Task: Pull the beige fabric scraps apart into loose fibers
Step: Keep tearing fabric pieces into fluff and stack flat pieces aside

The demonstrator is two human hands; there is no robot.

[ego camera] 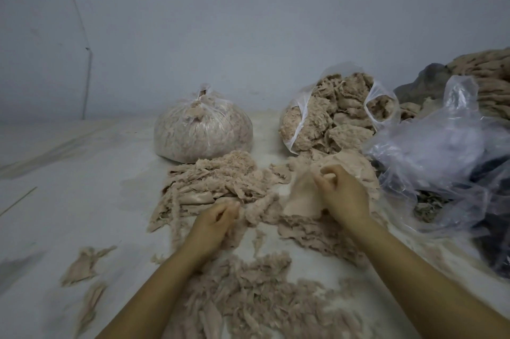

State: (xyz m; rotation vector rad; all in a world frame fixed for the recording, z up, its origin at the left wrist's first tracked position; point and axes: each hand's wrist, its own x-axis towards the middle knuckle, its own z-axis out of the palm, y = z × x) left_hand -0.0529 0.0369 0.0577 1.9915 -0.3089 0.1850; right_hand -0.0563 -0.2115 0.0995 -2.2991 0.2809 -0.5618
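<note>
A beige fabric scrap hangs between my hands over the pale floor. My right hand grips its smooth upper part with curled fingers. My left hand pinches the frayed, fluffy end lower down on the left. A heap of beige scraps lies just behind my left hand. Loose pulled fibers spread across the floor between my forearms.
A tied clear bag of fibers stands at the back centre. An open bag of scraps sits to its right. Crumpled clear plastic and dark cloth fill the right side. Small stray scraps lie at front left.
</note>
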